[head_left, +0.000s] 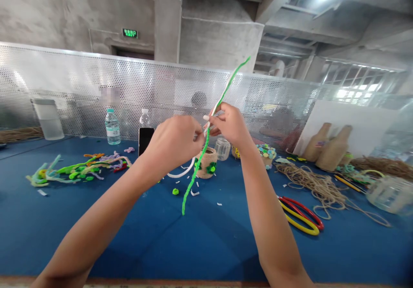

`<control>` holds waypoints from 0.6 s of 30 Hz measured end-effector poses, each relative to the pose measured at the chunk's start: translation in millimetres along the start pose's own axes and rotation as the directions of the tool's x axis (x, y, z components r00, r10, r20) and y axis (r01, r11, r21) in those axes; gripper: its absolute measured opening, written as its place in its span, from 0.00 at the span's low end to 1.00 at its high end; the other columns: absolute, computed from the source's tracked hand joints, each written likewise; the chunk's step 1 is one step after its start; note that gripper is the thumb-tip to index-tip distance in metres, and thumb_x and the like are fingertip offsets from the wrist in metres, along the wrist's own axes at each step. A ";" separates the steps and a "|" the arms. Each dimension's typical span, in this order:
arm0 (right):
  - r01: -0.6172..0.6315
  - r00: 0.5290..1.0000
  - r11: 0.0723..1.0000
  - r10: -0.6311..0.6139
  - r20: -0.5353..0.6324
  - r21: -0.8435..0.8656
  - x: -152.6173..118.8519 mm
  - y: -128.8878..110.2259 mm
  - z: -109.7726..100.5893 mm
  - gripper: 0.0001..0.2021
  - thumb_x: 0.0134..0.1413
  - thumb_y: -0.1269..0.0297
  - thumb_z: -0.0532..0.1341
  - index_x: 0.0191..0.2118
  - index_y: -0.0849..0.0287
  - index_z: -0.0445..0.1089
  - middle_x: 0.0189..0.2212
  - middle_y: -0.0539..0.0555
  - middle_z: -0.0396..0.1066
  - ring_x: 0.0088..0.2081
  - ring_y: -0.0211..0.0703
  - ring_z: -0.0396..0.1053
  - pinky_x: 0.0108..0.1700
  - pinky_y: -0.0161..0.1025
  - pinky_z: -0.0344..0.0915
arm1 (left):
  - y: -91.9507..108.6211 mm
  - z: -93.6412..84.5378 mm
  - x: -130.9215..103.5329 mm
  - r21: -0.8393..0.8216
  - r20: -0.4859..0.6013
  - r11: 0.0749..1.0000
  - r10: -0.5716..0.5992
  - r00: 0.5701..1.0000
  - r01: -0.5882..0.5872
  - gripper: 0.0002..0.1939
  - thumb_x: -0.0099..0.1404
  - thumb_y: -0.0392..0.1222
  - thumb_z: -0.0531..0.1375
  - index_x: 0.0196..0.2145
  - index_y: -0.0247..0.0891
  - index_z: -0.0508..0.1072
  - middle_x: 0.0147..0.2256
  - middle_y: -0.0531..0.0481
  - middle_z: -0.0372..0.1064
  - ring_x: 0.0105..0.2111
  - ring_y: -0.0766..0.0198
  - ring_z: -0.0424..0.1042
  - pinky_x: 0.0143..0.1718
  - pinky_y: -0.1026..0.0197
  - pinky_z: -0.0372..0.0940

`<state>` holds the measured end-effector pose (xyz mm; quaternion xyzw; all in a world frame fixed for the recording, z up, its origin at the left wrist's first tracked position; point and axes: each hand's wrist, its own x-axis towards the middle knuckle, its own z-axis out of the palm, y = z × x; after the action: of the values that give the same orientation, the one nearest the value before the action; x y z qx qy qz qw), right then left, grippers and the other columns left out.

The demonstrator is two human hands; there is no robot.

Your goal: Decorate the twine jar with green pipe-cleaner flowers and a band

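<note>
A long fuzzy green pipe cleaner slants through the air above the table, its lower end near the blue surface. My right hand pinches it around its middle, together with a thin white pipe cleaner that runs along its upper half. Close beside, my left hand is closed, its fingertips at the white strand where the two meet. A white curved length hangs below the left hand. Behind the hands stands a twine-wrapped jar with green decorations, partly covered by the green pipe cleaner.
Coloured pipe cleaner pieces lie left. Red-and-yellow-handled scissors and loose twine lie right, near twine-wrapped bottles and a glass jar. A water bottle and phone stand before a perforated metal partition.
</note>
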<state>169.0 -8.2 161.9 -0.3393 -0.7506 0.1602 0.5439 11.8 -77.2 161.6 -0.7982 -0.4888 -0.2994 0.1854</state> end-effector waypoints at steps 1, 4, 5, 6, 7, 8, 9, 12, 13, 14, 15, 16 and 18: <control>0.012 1.000 1.000 -0.012 -0.015 -0.007 -0.1 0.0 0.6 0.10 0.49 0.59 0.62 0.30 0.57 0.60 0.18 0.49 0.69 0.19 0.42 0.71 0.22 0.38 0.70 | 1.5 -0.2 -0.5 0.013 0.007 1.000 -0.004 1.000 0.003 0.15 0.60 0.39 0.49 0.22 0.37 0.72 0.18 0.49 0.62 0.18 0.67 0.57 0.21 0.62 0.46; 0.026 0.997 0.999 -0.028 -0.065 -0.040 0.1 0.3 1.7 0.10 0.49 0.63 0.61 0.29 0.57 0.58 0.17 0.48 0.68 0.18 0.41 0.70 0.21 0.37 0.69 | 6.4 0.0 -2.1 0.047 0.013 0.999 -0.013 1.000 0.012 0.15 0.60 0.39 0.49 0.21 0.37 0.71 0.18 0.49 0.61 0.18 0.67 0.56 0.20 0.62 0.45; 0.027 0.997 0.998 -0.031 -0.077 -0.052 0.1 0.3 1.8 0.10 0.50 0.63 0.61 0.28 0.57 0.57 0.17 0.48 0.68 0.19 0.41 0.70 0.21 0.36 0.69 | 8.0 0.4 -2.7 0.055 0.016 0.998 -0.012 1.000 0.011 0.15 0.60 0.39 0.50 0.22 0.36 0.71 0.18 0.49 0.62 0.18 0.67 0.56 0.20 0.62 0.45; 0.027 0.996 0.998 -0.032 -0.085 -0.061 0.2 0.2 1.8 0.10 0.50 0.63 0.61 0.28 0.57 0.57 0.17 0.48 0.69 0.19 0.41 0.71 0.22 0.36 0.69 | 9.5 1.0 -3.2 0.064 0.020 0.998 -0.010 1.000 0.009 0.15 0.60 0.39 0.49 0.23 0.36 0.72 0.18 0.49 0.62 0.18 0.67 0.57 0.20 0.62 0.45; 0.026 0.995 0.998 -0.032 -0.091 -0.064 0.3 0.0 1.7 0.10 0.50 0.63 0.61 0.28 0.57 0.57 0.17 0.48 0.69 0.19 0.41 0.71 0.22 0.36 0.69 | 10.9 1.7 -3.7 0.075 0.029 0.997 -0.009 1.000 0.007 0.15 0.60 0.39 0.49 0.24 0.36 0.72 0.18 0.48 0.63 0.18 0.67 0.58 0.20 0.63 0.45; 0.026 0.995 0.998 -0.032 -0.096 -0.061 0.4 -0.3 1.5 0.10 0.50 0.63 0.61 0.28 0.57 0.57 0.18 0.48 0.69 0.19 0.41 0.71 0.22 0.36 0.70 | 12.0 2.6 -4.0 0.088 0.039 0.996 -0.009 0.999 0.006 0.15 0.60 0.39 0.49 0.25 0.36 0.73 0.19 0.48 0.64 0.19 0.67 0.59 0.20 0.63 0.46; 0.026 0.994 0.998 -0.031 -0.101 -0.053 0.4 -0.6 1.3 0.10 0.50 0.64 0.61 0.28 0.57 0.57 0.18 0.48 0.69 0.20 0.41 0.71 0.22 0.36 0.70 | 12.9 3.5 -4.2 0.103 0.048 0.995 -0.009 0.999 0.004 0.15 0.60 0.39 0.49 0.27 0.36 0.74 0.20 0.48 0.65 0.19 0.66 0.61 0.21 0.63 0.47; 0.029 0.992 0.999 -0.031 -0.118 -0.019 0.5 -1.7 0.2 0.10 0.49 0.63 0.62 0.27 0.57 0.57 0.18 0.49 0.69 0.19 0.41 0.71 0.22 0.37 0.70 | 14.5 6.6 -3.9 0.148 0.066 0.989 -0.002 0.998 -0.008 0.16 0.61 0.40 0.48 0.36 0.38 0.75 0.22 0.47 0.68 0.21 0.63 0.65 0.21 0.63 0.50; 0.026 0.992 1.000 -0.027 -0.123 -0.010 0.6 -1.9 -0.1 0.11 0.48 0.62 0.62 0.27 0.57 0.57 0.18 0.49 0.69 0.19 0.41 0.71 0.22 0.37 0.71 | 14.7 7.4 -3.7 0.163 0.069 0.987 0.003 0.998 -0.015 0.17 0.61 0.41 0.48 0.38 0.38 0.74 0.23 0.46 0.68 0.22 0.62 0.66 0.21 0.63 0.51; 0.017 0.992 1.000 -0.018 -0.127 -0.004 0.7 -2.1 -0.4 0.11 0.48 0.62 0.62 0.27 0.57 0.58 0.18 0.49 0.69 0.19 0.42 0.71 0.22 0.37 0.71 | 14.9 8.1 -3.5 0.176 0.076 0.984 0.007 0.997 -0.021 0.17 0.61 0.41 0.48 0.41 0.38 0.74 0.23 0.46 0.68 0.22 0.61 0.66 0.21 0.63 0.52; 0.004 0.992 1.000 -0.004 -0.128 0.001 0.8 -2.1 -0.7 0.11 0.48 0.61 0.63 0.27 0.57 0.58 0.18 0.49 0.69 0.20 0.42 0.71 0.23 0.38 0.71 | 15.1 8.6 -3.5 0.187 0.085 0.982 0.011 0.996 -0.027 0.18 0.61 0.41 0.48 0.42 0.37 0.73 0.22 0.46 0.68 0.22 0.60 0.67 0.21 0.62 0.52; -0.009 0.992 1.000 0.010 -0.128 0.007 1.0 -2.0 -0.9 0.11 0.47 0.60 0.63 0.28 0.57 0.59 0.18 0.49 0.69 0.20 0.42 0.72 0.23 0.38 0.71 | 15.3 9.0 -3.6 0.194 0.091 0.980 0.016 0.996 -0.034 0.19 0.61 0.41 0.48 0.44 0.37 0.72 0.22 0.45 0.68 0.22 0.60 0.68 0.21 0.62 0.53; -0.028 0.991 0.999 0.030 -0.131 0.021 1.4 -1.7 -0.9 0.11 0.47 0.60 0.63 0.27 0.57 0.59 0.18 0.50 0.70 0.21 0.43 0.72 0.23 0.38 0.71 | 15.8 9.5 -4.3 0.200 0.090 0.979 0.025 0.996 -0.043 0.20 0.61 0.40 0.47 0.47 0.36 0.70 0.22 0.45 0.68 0.22 0.58 0.68 0.21 0.62 0.54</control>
<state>169.1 -8.6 164.2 -0.3546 -0.7064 0.1527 0.5932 27.2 -81.7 151.6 -0.7958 -0.5105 -0.2098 0.2491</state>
